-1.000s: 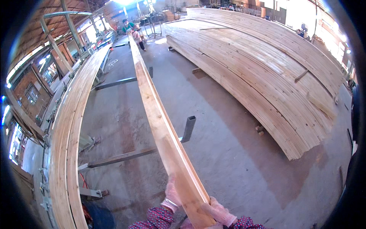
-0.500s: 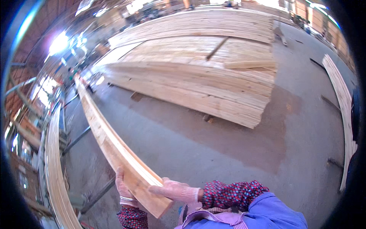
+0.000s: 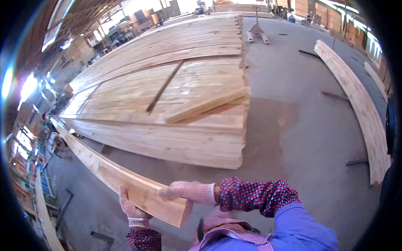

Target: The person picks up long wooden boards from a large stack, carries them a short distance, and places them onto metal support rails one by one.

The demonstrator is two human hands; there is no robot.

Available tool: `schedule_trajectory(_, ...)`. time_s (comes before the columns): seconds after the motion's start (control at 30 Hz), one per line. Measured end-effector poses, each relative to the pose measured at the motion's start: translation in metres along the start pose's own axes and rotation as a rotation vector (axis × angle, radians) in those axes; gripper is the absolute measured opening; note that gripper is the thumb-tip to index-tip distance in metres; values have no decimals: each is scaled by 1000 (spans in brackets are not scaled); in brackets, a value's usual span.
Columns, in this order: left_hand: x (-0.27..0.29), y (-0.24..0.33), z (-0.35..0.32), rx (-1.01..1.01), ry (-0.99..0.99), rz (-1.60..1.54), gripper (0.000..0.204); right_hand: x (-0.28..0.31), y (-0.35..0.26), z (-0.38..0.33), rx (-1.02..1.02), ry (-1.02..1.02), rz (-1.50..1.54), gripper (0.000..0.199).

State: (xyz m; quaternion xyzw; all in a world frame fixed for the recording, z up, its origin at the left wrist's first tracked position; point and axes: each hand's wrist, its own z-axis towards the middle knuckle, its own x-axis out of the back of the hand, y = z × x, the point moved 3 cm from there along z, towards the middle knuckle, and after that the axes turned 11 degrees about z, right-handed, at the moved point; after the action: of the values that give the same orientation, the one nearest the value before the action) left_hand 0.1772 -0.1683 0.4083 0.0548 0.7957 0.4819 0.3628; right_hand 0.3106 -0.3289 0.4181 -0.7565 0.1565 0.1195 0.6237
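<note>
Both gloved hands, left hand (image 3: 133, 207) and right hand (image 3: 186, 191), grip plank (image 3: 125, 184).

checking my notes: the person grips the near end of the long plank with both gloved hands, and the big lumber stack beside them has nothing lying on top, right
Not quite. The head view shows both gloved hands, left hand and right hand, on the near end of the long plank, but the big lumber stack is not bare: a loose board lies slantwise on top.

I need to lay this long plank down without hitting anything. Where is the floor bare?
Bare concrete floor lies between the big lumber stack and the curved row of boards on the right. Left of the plank, held by the left hand and right hand, it is crowded with racks and metal bars.
</note>
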Motion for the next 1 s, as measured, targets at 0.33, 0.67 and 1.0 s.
schedule_trajectory(0.33,-240,-82,98,-42,-46,-39,62,242,-110,-63,138,-65,-27,75)
schedule_trajectory(0.67,-338,-126,207,-91,46,101,59,393,-156,-62,-2,-123,96,84)
schedule_trajectory(1.0,-514,-215,380,-82,91,55,58,635,-251,-46,62,-27,-148,67)
